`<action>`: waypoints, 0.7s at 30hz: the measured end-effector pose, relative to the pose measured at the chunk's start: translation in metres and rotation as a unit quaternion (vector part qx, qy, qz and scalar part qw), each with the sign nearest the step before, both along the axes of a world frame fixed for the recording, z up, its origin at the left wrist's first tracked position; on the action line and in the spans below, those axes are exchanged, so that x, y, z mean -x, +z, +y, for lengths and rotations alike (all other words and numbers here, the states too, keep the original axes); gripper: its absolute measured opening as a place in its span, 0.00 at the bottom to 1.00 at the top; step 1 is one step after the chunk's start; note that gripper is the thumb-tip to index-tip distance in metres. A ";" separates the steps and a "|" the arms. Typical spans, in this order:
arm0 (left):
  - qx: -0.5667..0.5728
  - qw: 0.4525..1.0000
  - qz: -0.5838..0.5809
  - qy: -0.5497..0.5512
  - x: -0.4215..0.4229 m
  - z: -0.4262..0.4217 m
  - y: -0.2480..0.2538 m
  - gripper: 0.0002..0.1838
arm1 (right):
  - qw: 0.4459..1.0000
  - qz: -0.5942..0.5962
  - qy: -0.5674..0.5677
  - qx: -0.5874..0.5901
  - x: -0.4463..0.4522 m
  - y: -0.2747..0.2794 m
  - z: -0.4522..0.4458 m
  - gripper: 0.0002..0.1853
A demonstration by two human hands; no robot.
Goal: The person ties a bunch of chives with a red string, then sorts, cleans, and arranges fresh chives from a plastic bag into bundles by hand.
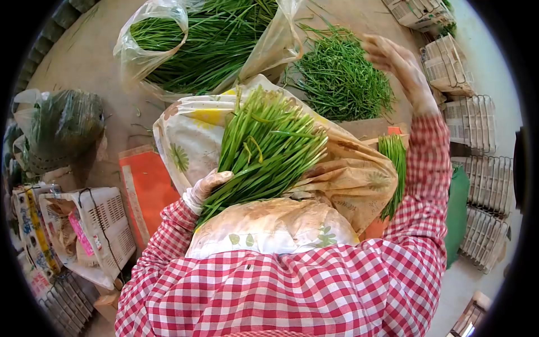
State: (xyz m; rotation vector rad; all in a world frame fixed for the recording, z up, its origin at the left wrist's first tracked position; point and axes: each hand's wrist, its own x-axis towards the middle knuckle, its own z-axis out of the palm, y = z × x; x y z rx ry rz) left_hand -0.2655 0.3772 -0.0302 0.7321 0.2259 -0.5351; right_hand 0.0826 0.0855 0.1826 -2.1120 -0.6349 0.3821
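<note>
A thick bunch of long green stalks (264,140) with pale cut ends lies across the cloth-covered lap (348,163). My left hand (210,184) is wrapped round the lower left side of this bunch, thumb on top, its other fingers hidden beneath. Away at the upper right, my right hand (393,59) is raised beside a loose heap of green trimmings (342,73), slightly blurred, its fingers apart and nothing in them. A smaller, neat bundle of stalks (392,174) lies to the right of the lap, near my right sleeve.
An open clear plastic bag (126,62) full of green stalks is at the top. White plastic baskets (443,62) line the right side, and another white crate (109,224) sits at the left. A wrapped dark green bag (67,123) stands at the upper left.
</note>
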 end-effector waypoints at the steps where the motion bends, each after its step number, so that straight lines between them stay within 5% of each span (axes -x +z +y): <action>1: 0.097 0.995 0.016 0.011 -0.006 -0.003 0.024 0.15 | 1.000 -0.010 -0.008 -0.014 0.021 0.002 -0.006 0.26; 3: 0.038 0.998 0.026 0.030 0.001 0.000 0.019 0.14 | 0.996 0.002 -0.074 -0.044 0.067 0.001 -0.002 0.23; 6: -0.052 0.994 0.078 0.057 0.006 0.002 0.035 0.13 | 0.985 0.055 -0.001 -0.162 0.116 -0.030 0.015 0.16; 9: -0.080 0.989 0.078 0.095 0.009 -0.002 0.052 0.13 | 0.966 -0.194 0.170 -0.034 0.148 -0.053 0.035 0.28; 12: -0.146 0.980 0.036 0.128 0.033 0.000 0.012 0.15 | 0.935 -0.327 0.110 0.086 0.171 -0.071 0.043 0.30; 15: -0.183 0.968 0.011 0.171 0.032 -0.009 0.035 0.20 | 0.956 -0.282 0.056 0.061 0.179 -0.085 0.044 0.25; 19: -0.039 0.969 0.064 0.235 0.022 -0.019 0.080 0.22 | 0.994 -0.058 0.020 -0.092 0.183 -0.097 0.061 0.13; 21: -0.019 0.952 0.061 0.301 0.021 -0.022 0.074 0.21 | 0.979 -0.135 -0.018 -0.149 0.176 -0.111 0.064 0.09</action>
